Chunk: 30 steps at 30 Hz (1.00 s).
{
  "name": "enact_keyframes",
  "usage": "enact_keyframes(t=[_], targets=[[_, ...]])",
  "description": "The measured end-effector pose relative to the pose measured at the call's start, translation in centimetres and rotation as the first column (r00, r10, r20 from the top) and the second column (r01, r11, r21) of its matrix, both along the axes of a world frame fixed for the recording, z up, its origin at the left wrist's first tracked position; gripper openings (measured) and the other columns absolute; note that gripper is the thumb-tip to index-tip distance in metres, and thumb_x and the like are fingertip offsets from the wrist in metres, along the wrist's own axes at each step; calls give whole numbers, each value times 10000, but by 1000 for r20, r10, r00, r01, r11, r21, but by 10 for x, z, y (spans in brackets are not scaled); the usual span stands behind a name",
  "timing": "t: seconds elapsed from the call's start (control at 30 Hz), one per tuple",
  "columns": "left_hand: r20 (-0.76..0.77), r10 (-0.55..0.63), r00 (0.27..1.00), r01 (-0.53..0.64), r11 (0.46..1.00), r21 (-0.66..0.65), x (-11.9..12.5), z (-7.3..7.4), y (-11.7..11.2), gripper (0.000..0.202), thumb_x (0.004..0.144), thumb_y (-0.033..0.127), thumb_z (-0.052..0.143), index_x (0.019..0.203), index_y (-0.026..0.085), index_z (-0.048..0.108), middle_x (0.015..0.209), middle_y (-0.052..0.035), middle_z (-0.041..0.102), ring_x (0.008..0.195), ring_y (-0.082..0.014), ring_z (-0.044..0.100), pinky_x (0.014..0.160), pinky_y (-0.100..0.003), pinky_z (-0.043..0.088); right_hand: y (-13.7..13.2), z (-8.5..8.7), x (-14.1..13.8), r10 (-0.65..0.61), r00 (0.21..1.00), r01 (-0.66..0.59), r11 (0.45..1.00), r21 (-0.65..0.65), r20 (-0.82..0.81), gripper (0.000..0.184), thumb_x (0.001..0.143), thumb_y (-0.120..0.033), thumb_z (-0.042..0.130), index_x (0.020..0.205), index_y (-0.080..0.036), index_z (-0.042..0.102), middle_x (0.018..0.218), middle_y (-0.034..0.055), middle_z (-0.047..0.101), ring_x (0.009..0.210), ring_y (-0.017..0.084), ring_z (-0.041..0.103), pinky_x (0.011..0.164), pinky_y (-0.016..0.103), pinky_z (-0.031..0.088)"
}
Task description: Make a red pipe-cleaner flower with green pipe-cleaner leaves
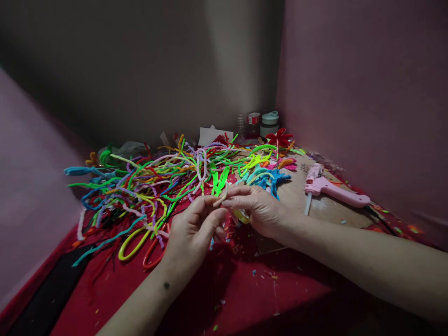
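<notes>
Both hands meet above the red cloth (pixel 252 289), fingertips pinched together. Between them is a small pale, cream-coloured pipe cleaner piece (pixel 227 190), mostly covered by the fingers. My left hand (pixel 196 233) is closed on its near end with thumb and index finger. My right hand (pixel 266 210) pinches it from the other side; its lower fingers are curled beside a yellow strip (pixel 241 216) that I cannot make out fully. Just beyond the fingertips lie bright green folded pipe cleaners (pixel 219 179). Blue fuzzy petals (pixel 278 179) are behind my right hand.
A tangled heap of coloured pipe cleaners (pixel 140 186) spreads across the left and back. At right, a pink glue gun (pixel 336 189) rests on a brown board (pixel 294 200). A lidded jar (pixel 269 125) and white paper (pixel 213 136) stand by the back wall. Scraps dot the cloth.
</notes>
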State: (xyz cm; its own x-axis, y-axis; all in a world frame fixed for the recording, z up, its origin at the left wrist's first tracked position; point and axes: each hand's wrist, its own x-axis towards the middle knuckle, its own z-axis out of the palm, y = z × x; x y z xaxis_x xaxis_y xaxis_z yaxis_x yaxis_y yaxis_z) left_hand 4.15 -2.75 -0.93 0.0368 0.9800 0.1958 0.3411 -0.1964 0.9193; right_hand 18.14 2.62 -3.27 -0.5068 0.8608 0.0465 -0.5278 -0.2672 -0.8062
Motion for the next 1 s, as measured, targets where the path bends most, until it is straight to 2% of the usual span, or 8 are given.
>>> enact_keyframes(t=[0.07, 0.17, 0.27, 0.37, 0.5, 0.63, 0.83, 1.0], targets=[[-214, 96, 972, -49, 976, 214, -2, -8, 2, 128, 778, 247, 583, 889, 194, 619, 679, -5, 629, 543, -116, 571, 569, -216, 457, 0, -2, -2, -28, 999, 28, 1000, -5, 16, 128, 544, -183, 756, 645, -169, 680, 627, -24, 631, 577, 88, 546, 599, 235, 404], [-509, 213, 834, 51, 889, 455, -9, -18, 6, 171, 796, 202, 544, 933, 208, 647, 781, -55, 668, 711, -163, 615, 678, -232, 446, -2, -5, -4, -75, 997, 76, 996, -38, 25, 138, 530, -171, 761, 636, -170, 673, 610, -32, 627, 557, 80, 540, 597, 233, 398], [-679, 292, 674, 137, 853, 503, -14, -22, 8, 235, 815, 201, 513, 1018, 191, 630, 836, -96, 670, 768, -190, 615, 683, -245, 433, -5, -7, -6, -92, 996, 94, 991, -91, 21, 142, 536, -170, 761, 643, -176, 667, 611, -30, 627, 555, 83, 542, 585, 231, 391], [-706, 292, 646, 153, 856, 495, -15, -21, 8, 232, 818, 186, 496, 1005, 179, 634, 798, -96, 658, 740, -188, 604, 663, -244, 420, -8, -6, -5, -75, 997, 79, 990, -117, 35, 156, 540, -197, 768, 653, -171, 664, 621, -23, 618, 554, 85, 530, 572, 231, 382], [-504, 191, 842, 46, 906, 420, -12, -16, 5, 166, 818, 193, 499, 901, 203, 643, 683, -26, 607, 607, -129, 546, 611, -211, 410, -10, -2, -2, -59, 995, 56, 998, 40, 82, 161, 590, -262, 751, 690, -157, 682, 681, -10, 608, 615, 93, 522, 616, 238, 385], [-116, 81, 990, -69, 992, 104, -3, -6, 2, 153, 810, 268, 531, 700, 186, 598, 503, 39, 462, 418, -71, 387, 428, -178, 332, -11, 1, 1, -93, 992, 75, 980, 185, 90, 164, 609, -262, 749, 746, -193, 692, 763, -17, 628, 721, 106, 542, 713, 248, 396], [329, -5, 944, 90, 966, -244, 4, 8, -2, 156, 778, 287, 584, 679, 169, 563, 494, 54, 488, 306, -27, 331, 312, -148, 251, -4, -1, 1, -19, 999, 14, 988, 153, 27, 116, 640, -243, 729, 735, -190, 690, 724, -21, 634, 675, 90, 544, 695, 240, 401], [605, -126, 786, 413, 835, -362, -7, 4, 1, 153, 797, 266, 560, 701, 155, 604, 431, 62, 449, 260, 4, 208, 261, -116, 249, 1, -1, 3, 233, 972, -231, 970, 76, -27, 164, 639, -179, 710, 803, -191, 709, 684, -24, 632, 615, 73, 540, 632, 218, 394]])
